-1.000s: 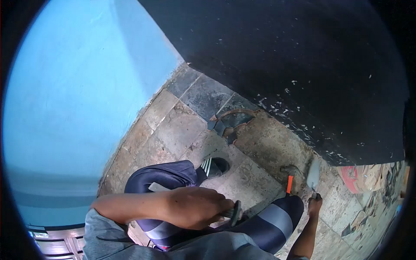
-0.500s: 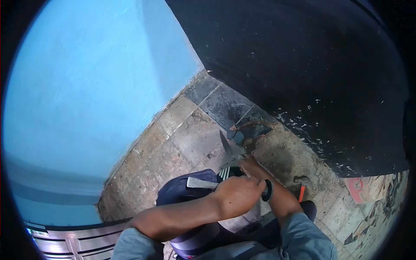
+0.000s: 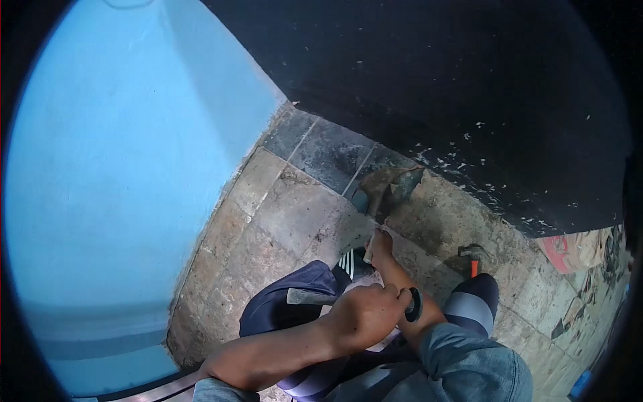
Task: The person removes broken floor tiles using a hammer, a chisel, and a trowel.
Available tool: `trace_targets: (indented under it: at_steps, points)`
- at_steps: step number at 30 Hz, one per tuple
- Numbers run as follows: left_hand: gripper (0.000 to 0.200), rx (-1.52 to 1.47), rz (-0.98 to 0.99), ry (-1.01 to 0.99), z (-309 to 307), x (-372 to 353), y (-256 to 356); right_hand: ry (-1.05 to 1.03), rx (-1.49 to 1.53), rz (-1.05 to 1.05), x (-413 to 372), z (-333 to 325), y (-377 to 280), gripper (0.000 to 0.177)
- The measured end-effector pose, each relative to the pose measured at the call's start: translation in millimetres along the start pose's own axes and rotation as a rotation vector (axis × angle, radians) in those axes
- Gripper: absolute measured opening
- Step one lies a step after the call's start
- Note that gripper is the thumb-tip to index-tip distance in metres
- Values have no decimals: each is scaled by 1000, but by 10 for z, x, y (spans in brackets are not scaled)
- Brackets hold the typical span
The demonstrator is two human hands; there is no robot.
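My left hand (image 3: 367, 311) is closed around a tool with a flat grey metal end (image 3: 309, 297) pointing left over my knee. A round black part (image 3: 414, 305) shows beyond its fingers, against my right forearm. My right hand (image 3: 381, 246) reaches down to the floor, its fingers closed on something pale and narrow that I cannot make out. Just above that hand is a patch of dark, broken-looking pieces (image 3: 388, 189), beside grey tiles (image 3: 333, 153); blur hides their exact shapes.
A light blue wall (image 3: 127, 181) rises at the left and a dark, paint-flecked surface (image 3: 435, 80) at the upper right. An orange-handled hammer (image 3: 474, 258) lies on the floor right of my hands. Torn paper or sacking (image 3: 576, 251) and debris lie farther right.
The view has shifted. The dark pointed blade near my right hand no longer shows clearly, and that hand has turned. My left hand still holds the flat-ended tool.
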State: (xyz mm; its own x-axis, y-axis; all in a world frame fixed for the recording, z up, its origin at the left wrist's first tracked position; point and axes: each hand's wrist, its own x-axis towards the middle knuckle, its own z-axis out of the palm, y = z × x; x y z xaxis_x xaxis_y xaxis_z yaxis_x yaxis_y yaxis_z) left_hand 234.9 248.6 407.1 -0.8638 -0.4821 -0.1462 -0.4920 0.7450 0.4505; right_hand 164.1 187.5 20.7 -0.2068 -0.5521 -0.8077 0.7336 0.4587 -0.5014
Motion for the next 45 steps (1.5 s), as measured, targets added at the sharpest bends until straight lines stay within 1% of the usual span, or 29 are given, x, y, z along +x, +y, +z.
trace_targets:
  at_steps: [2, 5, 6, 7, 8, 10, 11, 12, 15, 17, 18, 21, 22, 24, 25, 27, 30, 32, 34, 35, 38, 41, 42, 44, 45]
  points:
    - [37, -4, 44, 29, -4, 1, -24, 118, 59, -45, -3, -231, 19, 28]
    - [36, 29, -3, -76, 22, 23, -59, 379, -91, -184, -151, -437, 100, 33]
    - [35, 31, -5, -89, 19, 29, -48, 300, -304, -359, -19, -577, 319, 31]
    - [35, 35, -9, -101, -2, 44, -45, 210, -515, -531, 305, -732, 658, 28]
    - [35, 41, -13, -112, -27, 70, -48, 100, -618, -572, 205, -657, 610, 28]
    - [34, 7, -25, -185, -89, 144, -49, -200, -570, -278, -214, -220, 261, 28]
    - [34, -10, -32, -223, -106, 175, -48, -267, -521, -143, -349, -12, 147, 28]
    - [35, -29, -41, -243, -96, 199, -57, -283, -479, -47, -423, 193, 93, 28]
    - [37, -57, -72, -289, -44, 267, -141, -118, -406, -38, -227, 453, 213, 27]
    - [38, -53, -105, -307, -36, 308, -195, -136, -451, -20, 82, 290, 344, 27]
    - [38, -35, -122, -322, -69, 331, -203, -138, -474, -12, 115, 176, 299, 28]
    - [37, 1, -138, -343, -147, 376, -251, 140, -638, -66, 138, -235, 185, 33]
    - [36, 5, -126, -338, -117, 391, -290, 104, -677, -217, 321, -574, 260, 35]
    - [35, 16, -107, -330, -84, 406, -315, 315, -644, -341, 119, -869, -10, 36]
    - [34, 23, -98, -328, -75, 405, -313, 455, -601, -399, -99, -964, -173, 37]
    - [33, 29, -76, -329, -60, 428, -268, 640, -542, -474, -350, -1060, -452, 39]
    - [34, 14, -47, -333, -23, 392, -171, 640, -587, -481, -115, -1152, -388, 39]
    - [35, 3, -20, -318, 54, 387, -128, 248, -1010, -687, -89, -1078, -259, 38]
    - [36, 16, -33, -349, 108, 412, -103, -108, -966, -395, -326, -704, -339, 34]
    - [37, 21, -41, -363, 134, 420, -93, -240, -708, -15, -580, -388, -511, 31]
    - [38, 47, -30, -318, 161, 415, -117, -300, -723, 125, -283, -130, -91, 26]
    - [39, 81, -48, -250, 248, 386, -189, -53, -423, 202, -63, -45, 118, 27]
    - [39, 85, -62, -277, 253, 374, -197, -62, -411, 179, -93, -83, 120, 27]
    - [38, 94, -75, -318, 240, 413, -223, -68, -387, 116, -219, -190, -82, 28]
    - [37, 87, -65, -311, 244, 428, -228, -24, -403, 52, -199, -261, -58, 29]
